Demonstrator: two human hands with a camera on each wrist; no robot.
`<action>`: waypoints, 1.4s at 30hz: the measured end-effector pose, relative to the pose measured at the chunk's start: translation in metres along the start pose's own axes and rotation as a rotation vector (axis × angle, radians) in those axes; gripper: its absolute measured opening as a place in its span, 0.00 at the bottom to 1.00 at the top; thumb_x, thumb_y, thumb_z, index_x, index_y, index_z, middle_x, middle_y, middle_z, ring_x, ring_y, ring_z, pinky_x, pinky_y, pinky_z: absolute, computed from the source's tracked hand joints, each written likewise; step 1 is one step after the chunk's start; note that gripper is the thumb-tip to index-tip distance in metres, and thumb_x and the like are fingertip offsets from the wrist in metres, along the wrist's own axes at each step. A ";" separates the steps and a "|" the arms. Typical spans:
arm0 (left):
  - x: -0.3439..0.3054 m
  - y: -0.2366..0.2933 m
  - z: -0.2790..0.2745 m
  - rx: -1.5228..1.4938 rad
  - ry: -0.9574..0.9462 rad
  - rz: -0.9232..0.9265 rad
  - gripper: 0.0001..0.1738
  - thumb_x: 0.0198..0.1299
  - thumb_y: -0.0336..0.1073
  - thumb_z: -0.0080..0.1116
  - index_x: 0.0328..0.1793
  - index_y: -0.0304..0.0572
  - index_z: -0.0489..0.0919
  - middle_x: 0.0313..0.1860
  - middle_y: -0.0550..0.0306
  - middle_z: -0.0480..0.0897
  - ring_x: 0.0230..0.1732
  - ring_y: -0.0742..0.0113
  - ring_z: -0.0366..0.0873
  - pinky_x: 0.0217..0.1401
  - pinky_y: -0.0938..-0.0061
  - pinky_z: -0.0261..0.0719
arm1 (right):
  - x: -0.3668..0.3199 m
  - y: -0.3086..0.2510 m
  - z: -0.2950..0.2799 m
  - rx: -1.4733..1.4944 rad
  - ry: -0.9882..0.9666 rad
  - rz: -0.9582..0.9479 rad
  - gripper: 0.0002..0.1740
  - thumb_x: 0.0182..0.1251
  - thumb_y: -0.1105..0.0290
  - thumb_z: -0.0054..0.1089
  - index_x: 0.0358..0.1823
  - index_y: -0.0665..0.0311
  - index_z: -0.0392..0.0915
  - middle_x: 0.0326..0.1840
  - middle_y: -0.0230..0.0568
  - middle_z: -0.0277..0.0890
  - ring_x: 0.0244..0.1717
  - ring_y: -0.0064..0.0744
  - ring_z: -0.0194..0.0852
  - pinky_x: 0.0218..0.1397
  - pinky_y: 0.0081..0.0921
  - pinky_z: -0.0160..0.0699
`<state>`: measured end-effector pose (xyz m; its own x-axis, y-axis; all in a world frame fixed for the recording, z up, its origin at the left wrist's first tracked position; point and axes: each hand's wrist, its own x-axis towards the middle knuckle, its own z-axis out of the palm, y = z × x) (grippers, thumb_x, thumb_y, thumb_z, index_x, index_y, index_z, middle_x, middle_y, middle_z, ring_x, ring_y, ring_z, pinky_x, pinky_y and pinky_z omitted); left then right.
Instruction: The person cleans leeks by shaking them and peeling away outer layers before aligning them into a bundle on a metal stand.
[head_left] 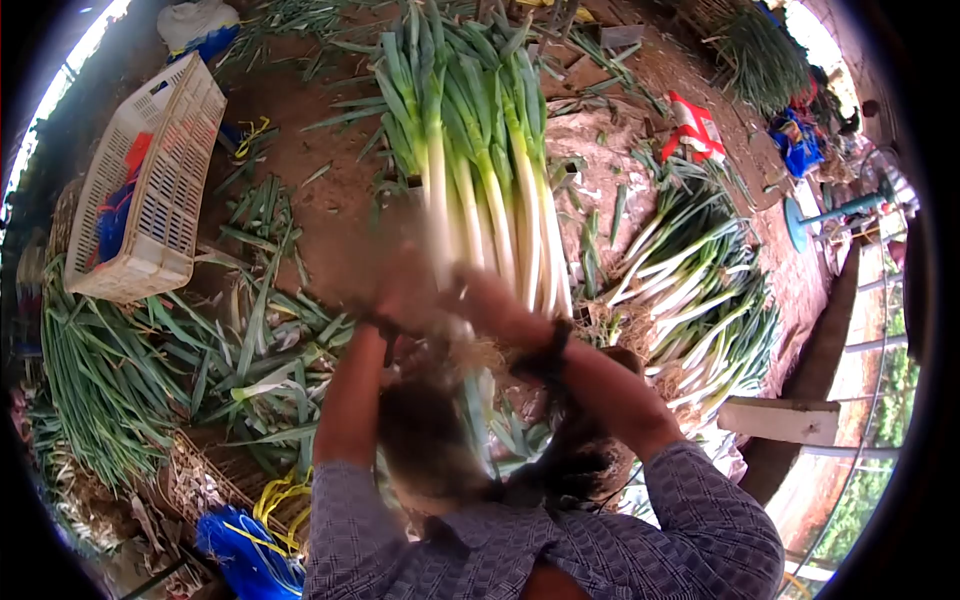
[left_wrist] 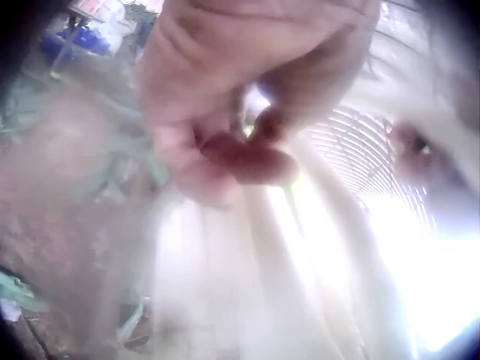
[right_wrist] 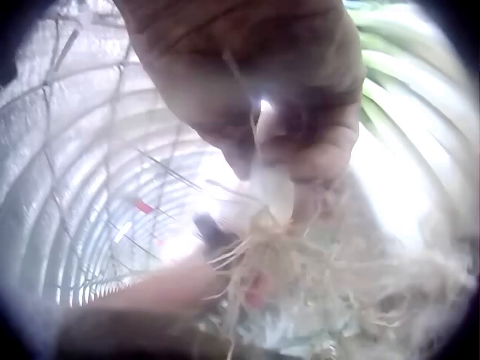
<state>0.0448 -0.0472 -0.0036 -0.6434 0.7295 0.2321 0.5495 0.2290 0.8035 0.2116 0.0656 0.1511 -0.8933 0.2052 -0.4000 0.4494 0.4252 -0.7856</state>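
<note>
Long leeks (head_left: pixel 500 220) with white stalks and green tops lie side by side in front of me, roots towards me. My right hand (head_left: pixel 500 305) pinches a leek (right_wrist: pixel 271 187) close to its root end, and thin pale roots (right_wrist: pixel 262 244) hang below the fingers. The left hand (head_left: pixel 400 285) is blurred, just left of the right hand at the lower stalks. In the left wrist view its fingers (left_wrist: pixel 240 161) curl at pale leek stalks (left_wrist: pixel 225 255); blur hides much of their hold.
A white plastic crate (head_left: pixel 150 180) stands at the left, with green leaves (head_left: pixel 110 380) heaped below it. A second pile of leeks (head_left: pixel 700 285) lies at the right. Blue and yellow strapping (head_left: pixel 250 550) is at the lower left. A red and white bag (head_left: pixel 693 128) lies farther back.
</note>
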 end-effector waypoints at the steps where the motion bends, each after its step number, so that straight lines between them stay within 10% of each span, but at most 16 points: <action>1: -0.002 -0.011 0.001 0.001 0.014 0.028 0.13 0.68 0.36 0.56 0.32 0.35 0.75 0.22 0.57 0.76 0.24 0.74 0.73 0.26 0.73 0.71 | 0.012 0.021 0.015 -0.057 0.013 0.012 0.19 0.69 0.57 0.65 0.48 0.65 0.77 0.39 0.45 0.80 0.37 0.38 0.80 0.40 0.38 0.80; 7: 0.005 0.043 -0.008 -0.098 0.148 -0.384 0.20 0.69 0.48 0.58 0.35 0.37 0.72 0.23 0.63 0.68 0.28 0.73 0.62 0.34 0.71 0.65 | 0.016 0.050 0.031 -0.173 0.014 0.023 0.20 0.67 0.57 0.65 0.49 0.66 0.76 0.39 0.55 0.80 0.38 0.49 0.81 0.42 0.44 0.81; 13: 0.007 0.073 -0.002 -0.119 -0.049 -0.263 0.24 0.67 0.53 0.59 0.45 0.36 0.82 0.30 0.56 0.82 0.35 0.67 0.80 0.38 0.69 0.77 | 0.000 0.049 0.032 -0.346 0.470 -0.182 0.18 0.65 0.60 0.65 0.48 0.66 0.77 0.39 0.55 0.81 0.38 0.53 0.81 0.42 0.48 0.80; 17: 0.008 0.092 -0.013 -0.376 -0.154 -0.541 0.30 0.65 0.54 0.61 0.54 0.27 0.81 0.30 0.53 0.86 0.25 0.62 0.82 0.28 0.73 0.79 | 0.013 0.061 0.031 -0.243 0.177 0.072 0.16 0.63 0.65 0.62 0.48 0.66 0.77 0.39 0.55 0.79 0.35 0.56 0.79 0.42 0.49 0.80; 21: 0.006 0.089 -0.013 -0.059 -0.065 -0.482 0.29 0.68 0.49 0.59 0.57 0.24 0.78 0.32 0.49 0.85 0.25 0.60 0.82 0.30 0.70 0.80 | 0.005 0.063 0.050 -0.258 0.280 0.036 0.17 0.61 0.65 0.62 0.46 0.68 0.75 0.36 0.58 0.79 0.36 0.57 0.80 0.41 0.49 0.80; 24: -0.008 0.013 0.042 0.078 0.198 -0.095 0.23 0.69 0.46 0.58 0.52 0.27 0.79 0.31 0.46 0.84 0.30 0.63 0.83 0.33 0.67 0.79 | 0.021 0.103 0.065 -0.397 0.419 -0.162 0.18 0.61 0.64 0.63 0.46 0.69 0.72 0.36 0.60 0.80 0.35 0.58 0.80 0.39 0.48 0.80; 28: -0.006 0.057 0.012 -0.151 -0.055 -0.379 0.16 0.70 0.43 0.58 0.47 0.34 0.79 0.30 0.51 0.84 0.33 0.64 0.83 0.36 0.67 0.79 | 0.027 0.102 0.066 -0.213 0.313 0.130 0.19 0.63 0.63 0.62 0.48 0.70 0.71 0.35 0.61 0.79 0.34 0.59 0.78 0.38 0.47 0.79; 34: -0.010 0.090 -0.016 -0.345 0.066 -0.521 0.21 0.71 0.43 0.57 0.60 0.34 0.78 0.31 0.52 0.84 0.35 0.62 0.84 0.38 0.66 0.80 | 0.005 0.074 0.056 -0.205 0.279 -0.071 0.21 0.68 0.61 0.63 0.51 0.70 0.71 0.38 0.63 0.80 0.40 0.54 0.80 0.42 0.45 0.80; 42: -0.018 0.030 0.020 -0.131 0.062 -0.247 0.19 0.70 0.42 0.58 0.58 0.33 0.77 0.39 0.52 0.82 0.40 0.67 0.79 0.42 0.70 0.77 | 0.015 0.072 0.044 -0.178 -0.014 0.126 0.22 0.73 0.53 0.59 0.52 0.67 0.76 0.40 0.55 0.83 0.40 0.49 0.83 0.40 0.45 0.81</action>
<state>0.0833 -0.0407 0.0051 -0.7829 0.6201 0.0508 0.3013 0.3063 0.9030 0.2308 0.0607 0.0683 -0.8293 0.2547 -0.4974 0.5478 0.5466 -0.6334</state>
